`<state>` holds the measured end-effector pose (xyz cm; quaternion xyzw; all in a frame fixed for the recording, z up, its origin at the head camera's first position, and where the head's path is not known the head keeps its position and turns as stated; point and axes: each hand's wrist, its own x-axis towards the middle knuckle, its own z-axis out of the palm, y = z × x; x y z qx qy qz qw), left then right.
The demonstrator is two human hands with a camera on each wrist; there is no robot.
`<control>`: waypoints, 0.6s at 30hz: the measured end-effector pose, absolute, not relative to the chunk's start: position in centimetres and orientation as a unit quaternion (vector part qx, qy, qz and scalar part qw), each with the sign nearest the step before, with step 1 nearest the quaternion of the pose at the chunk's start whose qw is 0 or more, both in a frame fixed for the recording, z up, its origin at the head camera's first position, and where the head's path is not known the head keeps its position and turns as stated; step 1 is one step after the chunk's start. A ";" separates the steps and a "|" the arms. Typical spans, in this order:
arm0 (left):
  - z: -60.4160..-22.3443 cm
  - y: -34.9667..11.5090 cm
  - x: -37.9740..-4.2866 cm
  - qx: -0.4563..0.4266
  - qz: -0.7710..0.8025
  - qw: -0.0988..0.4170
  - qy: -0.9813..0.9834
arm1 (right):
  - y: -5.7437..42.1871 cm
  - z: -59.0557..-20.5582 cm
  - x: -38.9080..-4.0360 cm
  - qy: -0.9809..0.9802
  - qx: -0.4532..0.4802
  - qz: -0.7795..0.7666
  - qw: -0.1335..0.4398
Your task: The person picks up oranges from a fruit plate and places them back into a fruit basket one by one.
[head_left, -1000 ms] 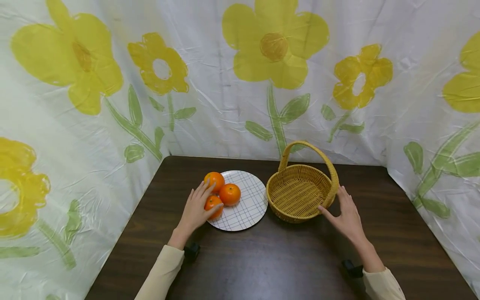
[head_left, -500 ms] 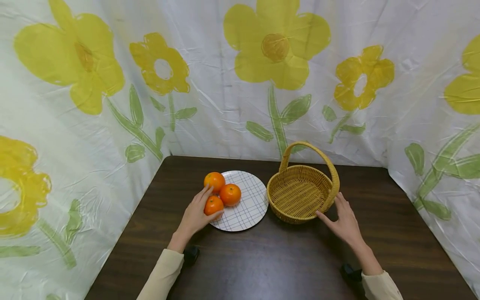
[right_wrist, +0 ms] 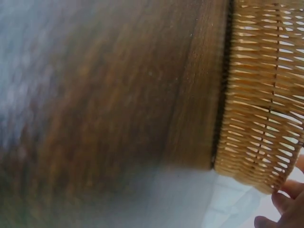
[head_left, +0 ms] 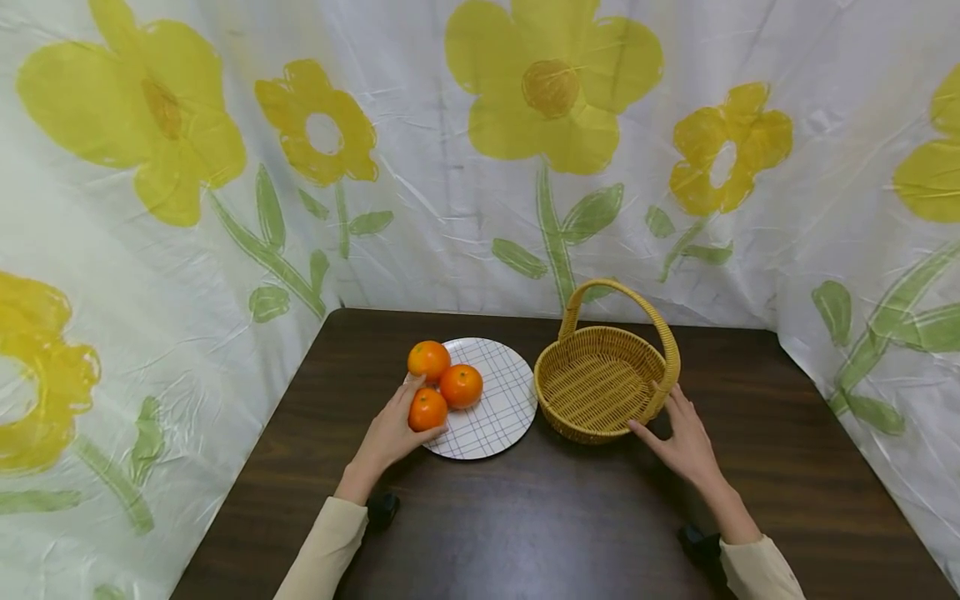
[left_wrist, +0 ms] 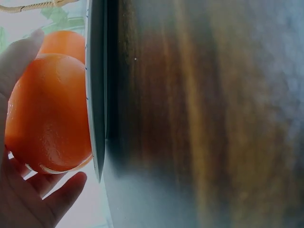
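Observation:
My left hand (head_left: 390, 429) holds the nearest orange (head_left: 427, 410) at the plate's left side, thumb on one side and fingers curled round the other. In the left wrist view that orange (left_wrist: 50, 111) rests against the plate (left_wrist: 96, 95). Two more oranges sit beside it: one at the back (head_left: 429, 361) and one to the right (head_left: 462, 387). My right hand (head_left: 684, 442) grips the right side of a round wicker basket (head_left: 577, 429), its thumb at the front and its fingers round the far side. The basket stands upright with nothing in it.
The white plate with a blue grid (head_left: 498, 408) lies just left of the basket. The basket's tall arched handle (head_left: 663, 333) rises on the right. A dark wooden table (head_left: 525, 517) lies beneath, with a flowered curtain (head_left: 450, 233) behind it.
My left hand's fingers have drawn down off the back orange and closed round the nearest one. My right hand has shifted slightly and settled on the basket's side. Basket and plate stay put.

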<state>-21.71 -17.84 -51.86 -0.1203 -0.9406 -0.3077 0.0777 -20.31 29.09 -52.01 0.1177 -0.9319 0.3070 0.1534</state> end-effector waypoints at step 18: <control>-51.9 -17.6 -21.6 -0.095 -0.348 0.063 -0.931 | 28.7 -51.4 -19.9 -0.944 0.101 0.298 0.098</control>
